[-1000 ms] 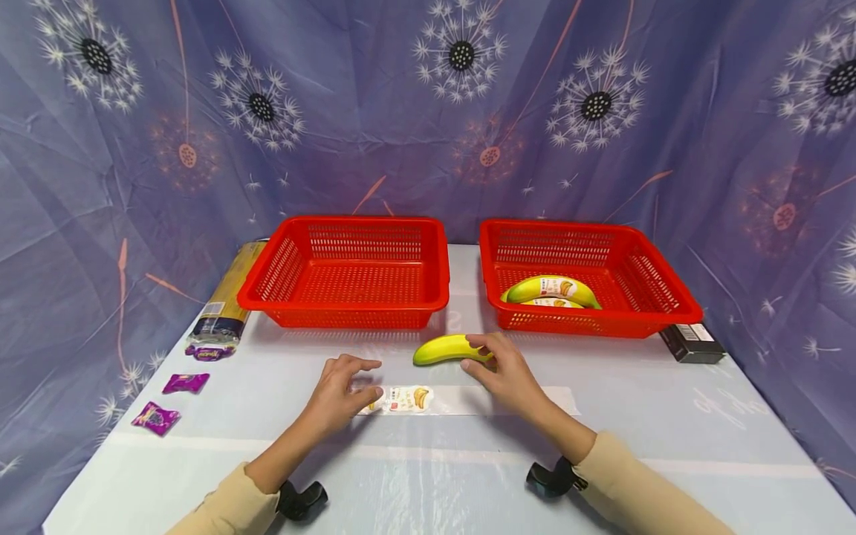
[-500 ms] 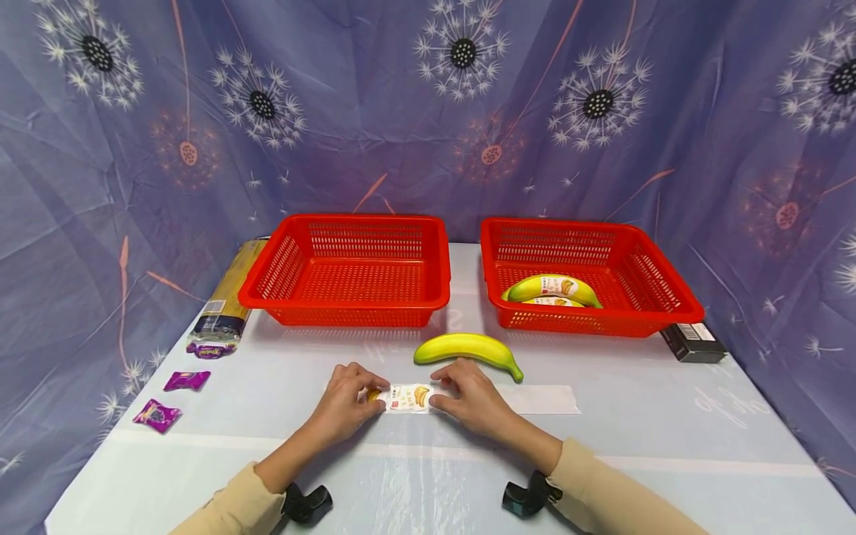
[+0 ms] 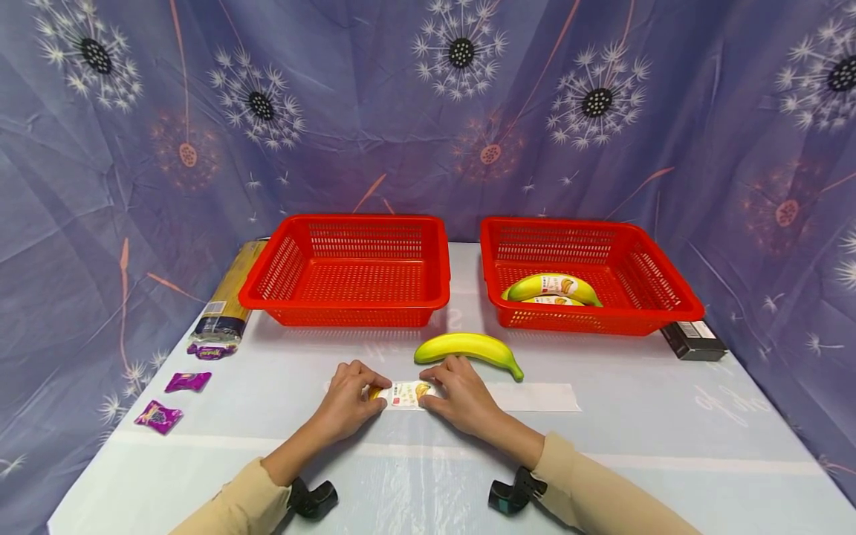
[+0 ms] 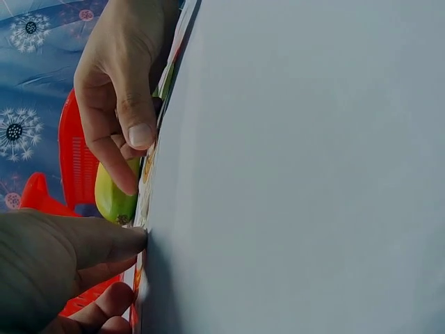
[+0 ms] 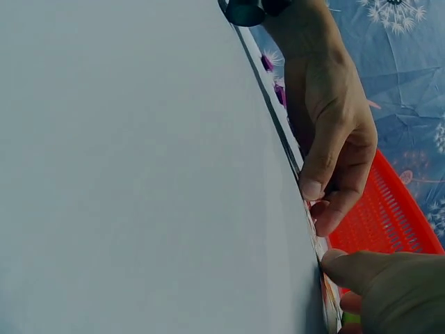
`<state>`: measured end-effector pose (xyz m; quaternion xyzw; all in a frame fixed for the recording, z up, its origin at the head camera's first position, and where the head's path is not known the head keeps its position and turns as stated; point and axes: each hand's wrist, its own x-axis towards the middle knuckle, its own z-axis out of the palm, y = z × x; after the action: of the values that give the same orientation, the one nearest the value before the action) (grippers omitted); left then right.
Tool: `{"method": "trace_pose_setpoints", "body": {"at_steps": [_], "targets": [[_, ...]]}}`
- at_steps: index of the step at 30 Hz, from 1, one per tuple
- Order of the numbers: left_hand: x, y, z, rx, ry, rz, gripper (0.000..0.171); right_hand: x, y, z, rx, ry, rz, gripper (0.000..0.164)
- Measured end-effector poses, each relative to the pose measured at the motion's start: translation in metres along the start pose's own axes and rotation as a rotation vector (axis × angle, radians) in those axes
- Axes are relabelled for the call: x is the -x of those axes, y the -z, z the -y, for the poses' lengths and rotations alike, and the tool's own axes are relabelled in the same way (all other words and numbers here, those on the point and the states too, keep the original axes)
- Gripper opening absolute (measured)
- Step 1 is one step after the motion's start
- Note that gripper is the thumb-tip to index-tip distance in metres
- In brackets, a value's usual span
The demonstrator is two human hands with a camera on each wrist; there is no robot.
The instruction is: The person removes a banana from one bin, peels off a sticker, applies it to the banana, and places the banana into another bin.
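A strip of banana-print stickers [image 3: 540, 397] lies flat across the middle of the table in the head view. One white sticker [image 3: 405, 394] on it shows between the two hands. My left hand [image 3: 346, 401] grips the strip at that sticker's left side, thumb and index finger bent toward each other. From the right, my right hand [image 3: 461, 400] holds it the same way, fingertips over the sticker's right side. Just beyond the right hand lies an unlabelled banana [image 3: 466, 345]. In the left wrist view the thumb [image 4: 132, 240] presses at the strip; the fingers partly hide the strip's edges.
Two red baskets stand at the back: the left basket [image 3: 348, 305] shows a bare floor, and the right basket [image 3: 591, 321] holds stickered bananas [image 3: 548, 284]. Purple candies [image 3: 159, 417] and a gold package [image 3: 230, 286] lie at left. A black box [image 3: 693, 342] sits at right.
My right hand has left the banana and come left and nearer onto the strip. The left hand has closed onto the strip's sticker. The banana stays where it lay.
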<state>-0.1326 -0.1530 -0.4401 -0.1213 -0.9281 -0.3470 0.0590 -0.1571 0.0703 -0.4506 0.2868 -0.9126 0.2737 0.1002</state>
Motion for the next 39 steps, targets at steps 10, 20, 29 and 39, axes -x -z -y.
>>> {"method": "trace_pose_setpoints", "body": {"at_steps": [10, 20, 29, 39], "targets": [[-0.0009, -0.0013, -0.0008, 0.011, 0.015, 0.005, 0.020, 0.0005, -0.0025, -0.0011, 0.044, 0.054, -0.010, 0.027], [0.0003, -0.0012, -0.0018, -0.008, 0.023, -0.002, 0.020, 0.0008, -0.0065, -0.0009, 0.006, 0.152, -0.025, 0.020], [0.0000, -0.0011, -0.0021, -0.009, 0.024, -0.007, 0.019, -0.0018, -0.0068, 0.0025, -0.092, -0.007, -0.030, 0.021], [-0.0005, -0.0020, -0.0017, -0.012, 0.028, -0.020, 0.019, -0.0021, -0.0093, 0.0035, -0.108, -0.023, -0.081, 0.011]]}}
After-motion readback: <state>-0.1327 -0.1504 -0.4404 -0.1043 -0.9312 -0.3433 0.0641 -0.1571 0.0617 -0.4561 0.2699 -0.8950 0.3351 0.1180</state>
